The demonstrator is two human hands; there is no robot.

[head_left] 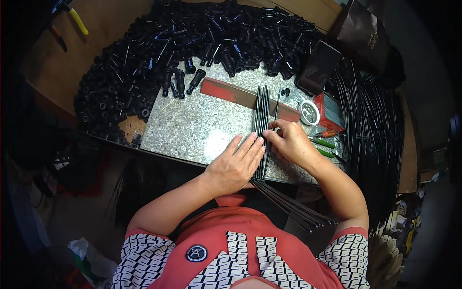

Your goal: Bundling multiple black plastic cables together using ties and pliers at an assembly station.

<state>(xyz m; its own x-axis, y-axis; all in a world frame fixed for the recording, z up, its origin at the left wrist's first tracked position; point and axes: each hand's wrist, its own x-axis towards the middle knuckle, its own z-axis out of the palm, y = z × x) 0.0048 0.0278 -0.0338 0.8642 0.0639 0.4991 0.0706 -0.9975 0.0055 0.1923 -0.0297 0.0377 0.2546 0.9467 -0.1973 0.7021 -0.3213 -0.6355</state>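
A row of thin black rods (263, 103) lies side by side across a red and brown bar (231, 95) on the speckled stone slab. Their lower ends fan out over the slab's near edge toward my lap. My left hand (236, 163) rests on the rods with its fingers stretched out and close together. Just right of them, my right hand (291, 144) has thumb and index finger pinched at a single black rod (277, 105), which stands slightly apart from the row. The right hand's other fingers are curled and partly hidden.
Black tubular plastic parts (192, 36) are heaped along the far and left sides. To the right are a phone (318, 67), a white cup of small bits (309, 112), a red box (329, 113), green-handled tools (323, 143) and many long black rods (373, 120). Yellow-handled pliers (78, 21) lie far left.
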